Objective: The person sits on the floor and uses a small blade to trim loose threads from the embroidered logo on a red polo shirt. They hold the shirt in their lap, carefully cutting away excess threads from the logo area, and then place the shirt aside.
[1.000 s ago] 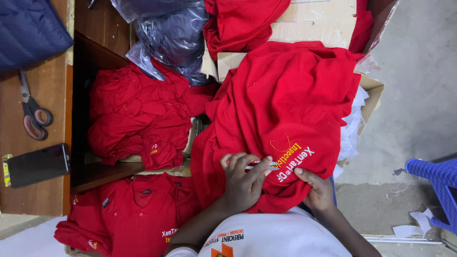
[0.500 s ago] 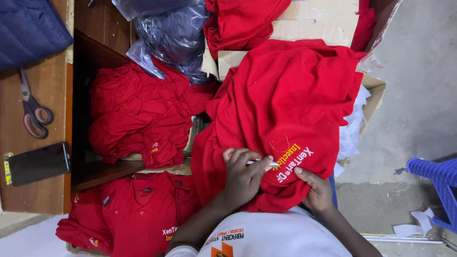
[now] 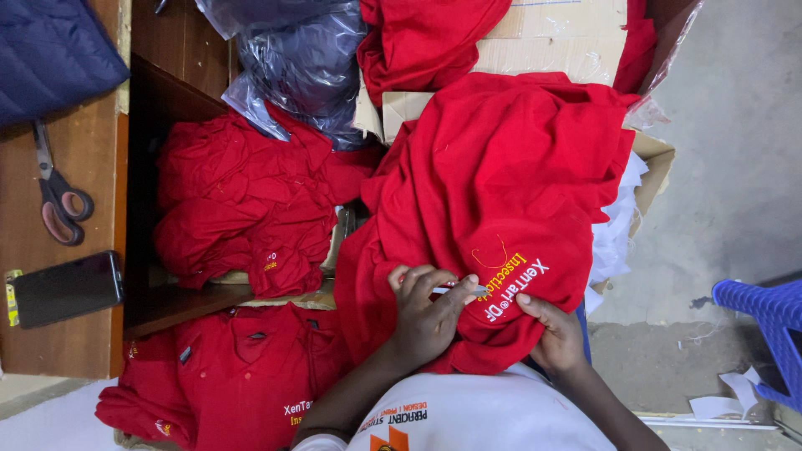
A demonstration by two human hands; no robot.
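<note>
Head view. A red knit polo shirt with a white and yellow embroidered emblem (image 3: 501, 200) lies draped over the person's lap and against an open brown cardboard carton (image 3: 535, 50). The cloth appears soft, limp and light; it folds freely and would sag wherever it is not supported, so a firm hold is best taken by bunching the fabric close beside the embroidered patch, where the stitching stiffens it somewhat. The left hand (image 3: 426, 313) rests on top of the shirt just beside the emblem, its fingers (image 3: 455, 294) curled narrowly around a small slender pale tool (image 3: 455, 290), whose tip touches the edge of the embroidery; the kind of tool is too small to tell. The right hand (image 3: 555, 334) grips the lower fold of the shirt beneath the emblem, thumb on the upper face and fingers hidden under the cloth, holding the patch taut. The emblem thus lies between the two hands, touching both. A loose yellow thread (image 3: 493, 255) curls above the lettering.

Surroundings: a heap of further red shirts (image 3: 242, 200) lies in a dark wooden compartment, another red shirt (image 3: 225, 367) below it, and crumpled clear plastic bags (image 3: 309, 67) above. On the wooden table (image 3: 83, 175) rest scissors with reddish handles (image 3: 57, 200) and a black phone (image 3: 67, 288). A blue plastic stool (image 3: 764, 317) stands well apart on the right.
</note>
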